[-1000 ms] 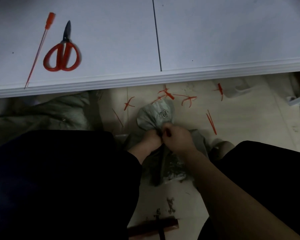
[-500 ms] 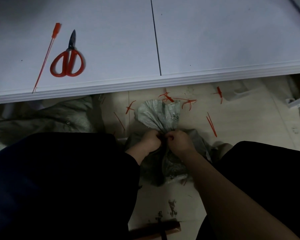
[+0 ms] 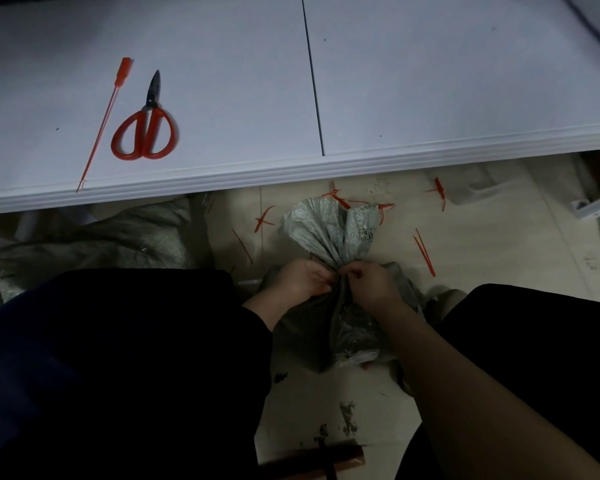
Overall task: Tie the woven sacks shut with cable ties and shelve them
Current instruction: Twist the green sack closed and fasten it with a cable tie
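Grey sack (image 3: 329, 233) sits on the floor btwn the person's knees, just below the table (image 3: 430, 81) edge, neck bunched so the top fans out. Left hand (image 3: 302, 280) & right hand (image 3: 371, 284) both grip that neck from either side, prob. to keep it gathered while a tie goes on (a red speck at the right hand may be it, can't tell). Spare cable tie (image 3: 101, 123) & scissors (image 3: 146, 133) lie side by side on the table, likely for the next sack & trimming; red offcuts (image 3: 425, 252) litter the floor nearby.
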